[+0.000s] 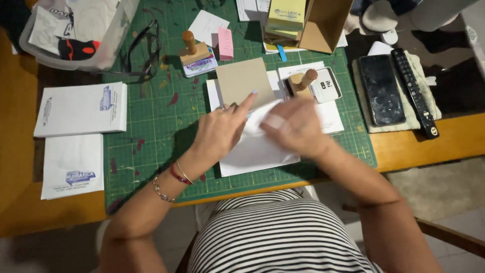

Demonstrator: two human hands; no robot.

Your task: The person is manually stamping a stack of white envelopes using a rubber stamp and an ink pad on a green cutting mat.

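Note:
A white paper bag (255, 151) lies flat on the green cutting mat (161, 126) in front of me. My left hand (220, 129) rests on the bag's left part, index finger stretched toward a grey card (242, 81) lying just above. My right hand (295, 126) is blurred with motion and presses over the bag's upper right part, fingers on the paper. A wooden-handled stamp (303, 81) stands beside an ink pad (326, 85) just beyond my right hand.
Two stacks of white printed bags (81, 108) (73, 167) lie at left. A second stamp (196, 54) and pink block (225, 43) sit farther back. Glasses (144, 48), a plastic tub (70, 30), a cardboard box (323, 23), a phone (381, 88) and remote (415, 93) surround the mat.

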